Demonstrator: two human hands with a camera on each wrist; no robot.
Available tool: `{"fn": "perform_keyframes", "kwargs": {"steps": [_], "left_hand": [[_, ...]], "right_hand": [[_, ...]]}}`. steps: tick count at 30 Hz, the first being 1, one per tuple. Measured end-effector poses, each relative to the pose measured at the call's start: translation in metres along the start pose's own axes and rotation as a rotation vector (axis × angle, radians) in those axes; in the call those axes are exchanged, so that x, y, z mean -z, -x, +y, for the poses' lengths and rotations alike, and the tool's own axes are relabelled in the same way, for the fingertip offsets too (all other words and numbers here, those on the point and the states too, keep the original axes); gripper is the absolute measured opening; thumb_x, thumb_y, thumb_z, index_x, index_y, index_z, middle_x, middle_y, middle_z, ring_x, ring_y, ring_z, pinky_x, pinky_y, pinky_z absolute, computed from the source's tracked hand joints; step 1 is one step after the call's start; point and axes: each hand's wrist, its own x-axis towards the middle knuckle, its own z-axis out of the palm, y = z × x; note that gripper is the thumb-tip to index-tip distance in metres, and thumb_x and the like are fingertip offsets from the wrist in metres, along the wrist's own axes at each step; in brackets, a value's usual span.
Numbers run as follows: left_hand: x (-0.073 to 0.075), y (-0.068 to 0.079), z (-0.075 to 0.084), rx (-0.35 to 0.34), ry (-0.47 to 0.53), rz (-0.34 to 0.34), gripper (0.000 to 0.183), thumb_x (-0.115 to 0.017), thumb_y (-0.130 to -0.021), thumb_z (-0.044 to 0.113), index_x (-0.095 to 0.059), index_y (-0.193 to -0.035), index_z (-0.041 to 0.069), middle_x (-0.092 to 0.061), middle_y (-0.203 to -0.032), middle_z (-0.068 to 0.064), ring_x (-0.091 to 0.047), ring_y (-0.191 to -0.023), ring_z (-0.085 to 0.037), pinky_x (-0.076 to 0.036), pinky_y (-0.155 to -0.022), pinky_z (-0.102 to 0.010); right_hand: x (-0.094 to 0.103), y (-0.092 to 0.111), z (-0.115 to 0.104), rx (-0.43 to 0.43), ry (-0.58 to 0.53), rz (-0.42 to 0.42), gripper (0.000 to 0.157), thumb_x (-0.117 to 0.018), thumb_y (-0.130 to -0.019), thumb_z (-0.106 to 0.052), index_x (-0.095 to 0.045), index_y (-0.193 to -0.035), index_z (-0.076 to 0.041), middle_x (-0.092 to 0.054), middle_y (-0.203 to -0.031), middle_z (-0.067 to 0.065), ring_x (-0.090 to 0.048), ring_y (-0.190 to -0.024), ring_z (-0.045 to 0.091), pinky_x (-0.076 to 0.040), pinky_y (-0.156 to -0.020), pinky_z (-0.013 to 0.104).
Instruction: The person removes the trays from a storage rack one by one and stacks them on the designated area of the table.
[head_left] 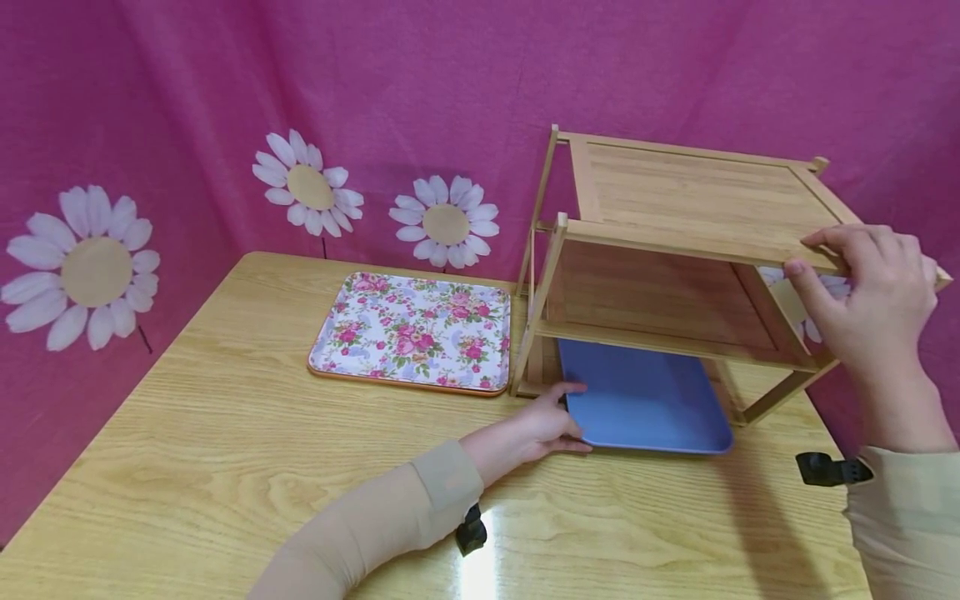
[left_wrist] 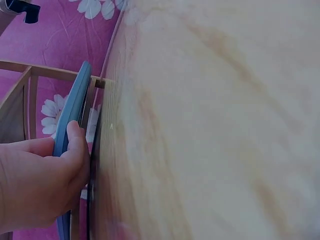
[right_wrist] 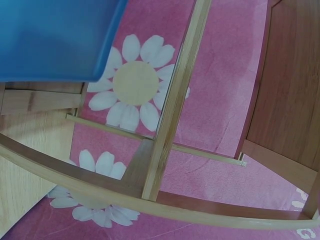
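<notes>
A blue tray (head_left: 645, 408) sits at the lowest level of a wooden rack (head_left: 690, 187), its front part jutting out toward me. My left hand (head_left: 546, 423) grips the tray's left edge; in the left wrist view the thumb and fingers of that left hand (left_wrist: 47, 175) pinch the rim of the tray (left_wrist: 75, 105), slightly above the tabletop. At the front right of the rack's top shelf, my right hand (head_left: 881, 292) holds the shelf edge with curled fingers and thumb. The right wrist view shows the rack's side bars (right_wrist: 172, 110) and the tray's corner (right_wrist: 60, 45), but not the hand.
Left of the rack lies a floral tray (head_left: 416, 333) with an orange rim beneath it. The wooden table (head_left: 247, 467) meets a pink curtain (head_left: 420, 75) printed with white daisies at the back and sides. The rack's middle shelf (head_left: 660, 304) hangs above the blue tray.
</notes>
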Motion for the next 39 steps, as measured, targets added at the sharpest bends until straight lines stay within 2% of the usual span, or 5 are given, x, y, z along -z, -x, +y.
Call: {"fn": "perform_keyframes", "kwargs": {"steps": [4,12,16,22,39], "left_hand": [[0.000,0.003,0.000,-0.013,-0.007,-0.007,0.078,-0.040,-0.072,-0.033,-0.039,-0.138,0.010,-0.045,-0.115,-0.018,-0.056,-0.095,-0.033,-0.051,-0.086,-0.050],[0.005,0.012,0.002,-0.034,-0.025,-0.029,0.078,-0.040,-0.071,-0.032,-0.040,-0.138,0.009,-0.045,-0.115,-0.017,-0.056,-0.091,-0.032,-0.052,-0.083,-0.050],[0.009,0.018,0.000,-0.025,-0.030,-0.034,0.078,-0.040,-0.071,-0.032,-0.040,-0.137,0.009,-0.046,-0.114,-0.017,-0.056,-0.090,-0.031,-0.054,-0.081,-0.048],[0.015,0.028,-0.001,-0.006,-0.044,-0.036,0.075,-0.039,-0.073,-0.031,-0.042,-0.136,0.010,-0.048,-0.118,-0.018,-0.057,-0.093,-0.032,-0.053,-0.081,-0.049],[0.035,0.055,0.000,0.022,-0.163,-0.057,0.072,-0.041,-0.074,-0.030,-0.045,-0.134,0.009,-0.049,-0.124,-0.017,-0.061,-0.088,-0.030,-0.055,-0.075,-0.048]], "right_hand": [[0.000,0.000,0.001,-0.001,-0.001,-0.003,0.073,-0.051,-0.081,-0.070,-0.065,-0.104,-0.002,-0.058,-0.108,0.024,-0.043,-0.102,0.047,-0.022,-0.089,0.060],[0.002,0.000,-0.001,-0.004,-0.002,-0.006,0.072,-0.052,-0.082,-0.069,-0.065,-0.104,-0.002,-0.058,-0.109,0.024,-0.043,-0.102,0.047,-0.023,-0.089,0.060],[0.002,0.000,-0.001,-0.006,-0.002,0.000,0.071,-0.052,-0.082,-0.068,-0.065,-0.104,-0.002,-0.059,-0.108,0.024,-0.044,-0.101,0.047,-0.022,-0.086,0.060],[0.000,0.000,0.002,0.003,0.012,0.004,0.072,-0.051,-0.082,-0.069,-0.065,-0.104,-0.002,-0.059,-0.108,0.024,-0.044,-0.103,0.047,-0.024,-0.092,0.060],[-0.001,0.000,0.007,0.011,0.016,-0.004,0.071,-0.053,-0.081,-0.069,-0.065,-0.105,-0.003,-0.059,-0.110,0.022,-0.045,-0.105,0.046,-0.024,-0.094,0.059]]}}
